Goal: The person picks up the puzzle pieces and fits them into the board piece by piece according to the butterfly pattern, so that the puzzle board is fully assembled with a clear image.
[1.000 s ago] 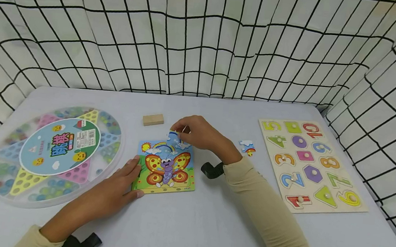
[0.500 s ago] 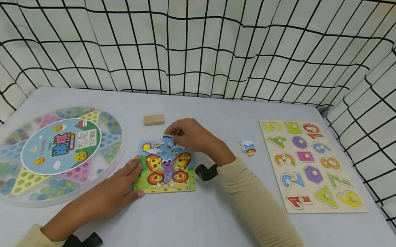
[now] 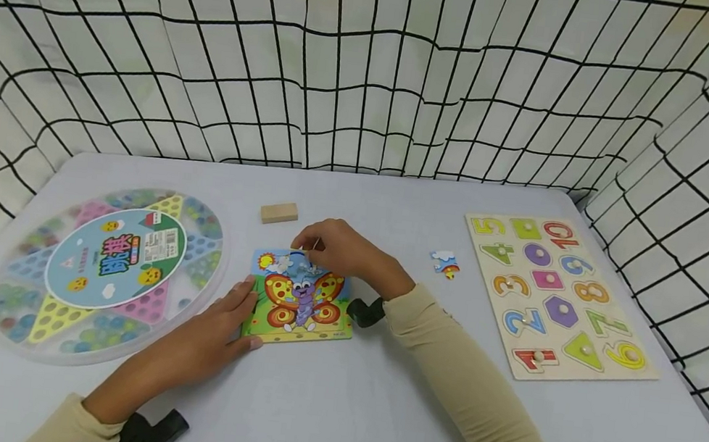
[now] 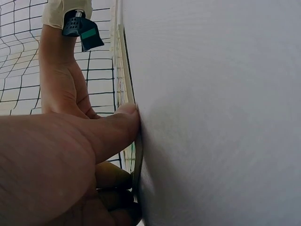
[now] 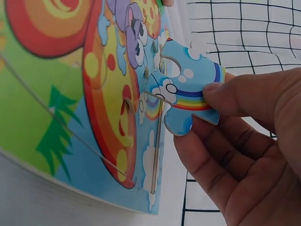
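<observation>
A butterfly jigsaw puzzle (image 3: pixel 302 302) lies flat on the table in the head view. My left hand (image 3: pixel 206 335) holds its near left corner, fingers along the left side and thumb at the front edge. In the left wrist view the thumb (image 4: pixel 117 127) presses against the thin board edge. Over the puzzle's far edge, my right hand (image 3: pixel 347 249) pinches a jigsaw piece (image 5: pixel 195 87) with a rainbow on blue sky between thumb and fingers. The piece stands tilted against the picture's sky part, its lower edge touching or very near it. Another jigsaw piece (image 3: pixel 445 263) lies loose to the right.
A round Chinese checkers box (image 3: pixel 112 274) with marbles is at the left. A small wooden block (image 3: pixel 279 213) sits behind the puzzle. On the right lies a number and shape peg board (image 3: pixel 555 302). Black netting (image 3: pixel 369 91) surrounds the table's back and sides.
My right hand has come down and slightly left, lowering the rainbow piece toward the puzzle's top part. The left hand stays at the corner.
</observation>
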`<act>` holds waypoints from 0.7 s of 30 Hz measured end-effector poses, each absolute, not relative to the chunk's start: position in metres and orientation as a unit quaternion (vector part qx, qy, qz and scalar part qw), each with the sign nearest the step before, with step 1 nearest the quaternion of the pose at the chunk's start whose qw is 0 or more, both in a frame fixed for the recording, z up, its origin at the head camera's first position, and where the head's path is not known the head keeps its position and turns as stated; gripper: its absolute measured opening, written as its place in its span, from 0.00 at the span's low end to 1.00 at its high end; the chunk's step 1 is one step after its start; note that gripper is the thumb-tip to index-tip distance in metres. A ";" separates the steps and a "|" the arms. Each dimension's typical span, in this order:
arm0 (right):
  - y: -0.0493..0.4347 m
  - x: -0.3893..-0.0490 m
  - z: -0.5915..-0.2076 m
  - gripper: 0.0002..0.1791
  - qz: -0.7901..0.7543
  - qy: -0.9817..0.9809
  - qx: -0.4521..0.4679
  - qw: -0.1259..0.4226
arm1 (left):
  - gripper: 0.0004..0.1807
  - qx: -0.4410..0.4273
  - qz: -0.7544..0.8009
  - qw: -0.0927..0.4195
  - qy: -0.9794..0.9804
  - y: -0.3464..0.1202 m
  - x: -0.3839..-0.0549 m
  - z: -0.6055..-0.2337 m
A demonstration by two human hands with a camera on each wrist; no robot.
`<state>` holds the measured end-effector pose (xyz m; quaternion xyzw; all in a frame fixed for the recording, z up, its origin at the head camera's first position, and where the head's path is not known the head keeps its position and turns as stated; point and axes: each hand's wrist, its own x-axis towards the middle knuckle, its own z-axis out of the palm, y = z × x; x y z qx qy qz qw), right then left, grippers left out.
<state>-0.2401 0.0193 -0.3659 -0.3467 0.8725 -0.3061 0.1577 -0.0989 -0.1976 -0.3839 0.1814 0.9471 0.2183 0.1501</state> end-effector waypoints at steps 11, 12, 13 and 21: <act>0.014 -0.240 -0.373 0.12 -0.290 0.881 -0.347 0.140 | 0.42 0.192 0.216 0.148 0.946 -0.197 -0.100 -0.384; 0.014 -0.239 -0.374 0.12 -0.289 0.883 -0.344 0.138 | 0.42 0.193 0.215 0.147 0.946 -0.197 -0.100 -0.384; 0.013 -0.239 -0.374 0.12 -0.289 0.884 -0.342 0.136 | 0.42 0.194 0.214 0.147 0.946 -0.197 -0.100 -0.384; 0.009 -0.238 -0.379 0.13 -0.253 0.898 -0.340 0.119 | 0.42 0.192 0.209 0.143 0.948 -0.197 -0.100 -0.384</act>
